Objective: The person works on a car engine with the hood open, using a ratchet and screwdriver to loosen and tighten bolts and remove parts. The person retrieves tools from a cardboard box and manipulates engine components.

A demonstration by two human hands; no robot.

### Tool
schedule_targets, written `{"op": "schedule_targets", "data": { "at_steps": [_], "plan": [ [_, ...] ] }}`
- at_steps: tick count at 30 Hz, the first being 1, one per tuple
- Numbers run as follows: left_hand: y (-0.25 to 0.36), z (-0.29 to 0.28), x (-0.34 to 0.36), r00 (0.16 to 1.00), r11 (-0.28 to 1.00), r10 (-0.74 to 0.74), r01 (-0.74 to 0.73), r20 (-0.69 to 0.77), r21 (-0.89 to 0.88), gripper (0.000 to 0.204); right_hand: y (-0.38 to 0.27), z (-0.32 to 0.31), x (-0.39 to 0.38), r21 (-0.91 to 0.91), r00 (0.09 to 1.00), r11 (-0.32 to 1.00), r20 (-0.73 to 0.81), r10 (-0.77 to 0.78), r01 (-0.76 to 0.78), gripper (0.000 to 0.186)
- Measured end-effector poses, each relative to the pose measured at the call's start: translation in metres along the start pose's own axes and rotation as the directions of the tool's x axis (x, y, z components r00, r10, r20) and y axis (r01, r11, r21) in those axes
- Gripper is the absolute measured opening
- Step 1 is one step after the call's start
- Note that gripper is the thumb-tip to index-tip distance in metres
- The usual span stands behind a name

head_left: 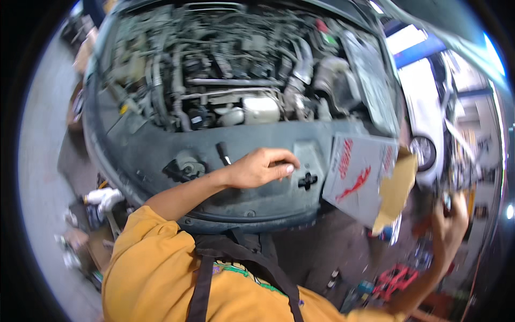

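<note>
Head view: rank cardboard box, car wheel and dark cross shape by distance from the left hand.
From the left hand, nearest first:
1. Dark cross shape: just right of it, on the grey panel.
2. Cardboard box: farther right, past the cross.
3. Car wheel: farthest right, in the background beyond the box.

Bold red lettering (346,155) on grey face of cardboard box (337,174), set at front of open engine bay (252,59); lines tilted steeply. Streaky red emblem (355,183) below, same face. Smaller red print (387,156) toward box's torn brown flap (396,190). Green, purple and white print (241,272) across chest of yellow shirt (150,268), partly behind dark apron straps (200,292), illegible. Small pale label (197,119) on dark engine part (204,123), too fine to read.
</note>
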State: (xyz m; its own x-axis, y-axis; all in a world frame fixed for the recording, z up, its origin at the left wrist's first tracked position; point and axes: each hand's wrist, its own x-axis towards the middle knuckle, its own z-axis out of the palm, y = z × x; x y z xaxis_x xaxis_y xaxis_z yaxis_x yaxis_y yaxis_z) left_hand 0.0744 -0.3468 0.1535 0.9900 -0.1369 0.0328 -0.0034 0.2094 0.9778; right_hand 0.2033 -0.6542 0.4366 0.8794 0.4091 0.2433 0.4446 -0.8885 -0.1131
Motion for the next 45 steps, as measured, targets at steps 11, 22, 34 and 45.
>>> {"op": "schedule_targets", "data": {
  "at_steps": [11, 22, 34, 45],
  "plan": [
    [0.015, 0.062, 0.031, 0.989, 0.972, 0.093, -0.064, 0.117, -0.227, 0.034, -0.021, 0.052, 0.017, 0.468, 1.0, 0.884, -0.013, 0.023, -0.014, 0.026],
    [-0.002, 0.098, 0.015, 0.984, 0.961, -0.065, 0.107, 0.166, -0.257, 0.054, -0.063, 0.194, -0.072, 0.795, 0.964, 0.599, 0.224, -0.141, -0.097, 0.011],
    [0.009, -0.061, 0.056, 0.964, 0.8, -0.263, 0.192, 0.045, 0.569, 0.036, -0.096, 0.34, 0.008, 0.812, 0.811, 0.01, 0.584, -0.032, -0.584, 0.022],
    [-0.139, -0.312, 0.237, 0.768, 0.341, 0.156, 0.549, -0.622, 0.763, 0.04, -0.146, 0.418, 0.186, 0.547, 0.929, 0.835, 0.336, -0.157, -0.056, 0.03]
  ]
}}
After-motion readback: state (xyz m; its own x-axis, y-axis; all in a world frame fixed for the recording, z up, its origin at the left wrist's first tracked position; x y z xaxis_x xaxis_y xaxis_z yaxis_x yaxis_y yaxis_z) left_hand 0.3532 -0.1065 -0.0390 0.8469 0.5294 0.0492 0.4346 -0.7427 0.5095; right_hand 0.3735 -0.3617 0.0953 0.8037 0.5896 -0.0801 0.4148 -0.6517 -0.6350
